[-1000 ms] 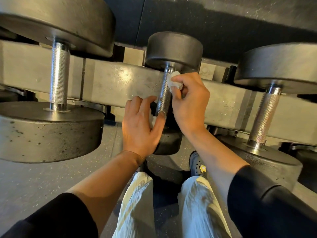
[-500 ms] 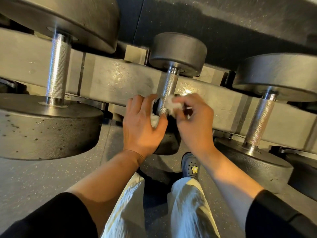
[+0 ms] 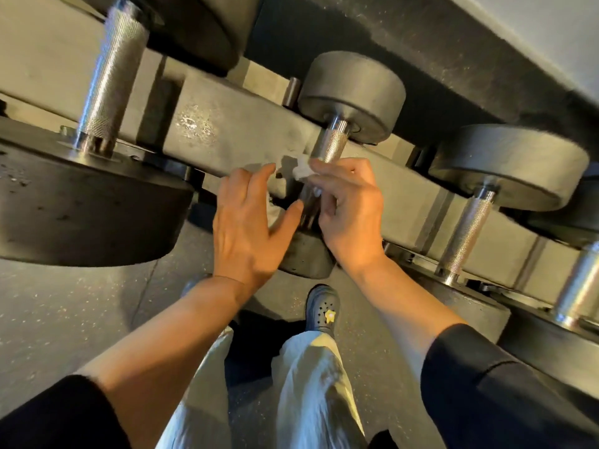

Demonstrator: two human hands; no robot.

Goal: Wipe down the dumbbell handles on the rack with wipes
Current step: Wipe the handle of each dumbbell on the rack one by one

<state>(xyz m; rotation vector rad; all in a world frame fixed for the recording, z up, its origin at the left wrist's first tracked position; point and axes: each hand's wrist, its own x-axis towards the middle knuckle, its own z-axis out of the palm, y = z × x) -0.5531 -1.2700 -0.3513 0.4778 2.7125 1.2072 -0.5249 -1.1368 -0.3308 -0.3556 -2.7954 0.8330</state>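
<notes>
A small dumbbell with a knurled steel handle (image 3: 332, 145) and dark round heads lies across the rack beam (image 3: 227, 131) in the middle of the view. My right hand (image 3: 351, 212) pinches a crumpled white wipe (image 3: 303, 170) against the middle of that handle. My left hand (image 3: 249, 222) is spread with straight fingers just left of the handle, its thumb reaching toward the lower part. A bit of white shows behind its fingers. The handle's lower half is hidden by both hands.
A large dumbbell (image 3: 107, 76) sits on the rack at the left, another (image 3: 466, 228) at the right, and a further handle (image 3: 580, 286) at the far right edge. Below are the speckled floor, my light trousers and a dark clog (image 3: 322, 311).
My right hand slid the wipe down the handle from the top, then stayed near the middle. The view swung left and tilted. My left hand stayed beside the handle.
</notes>
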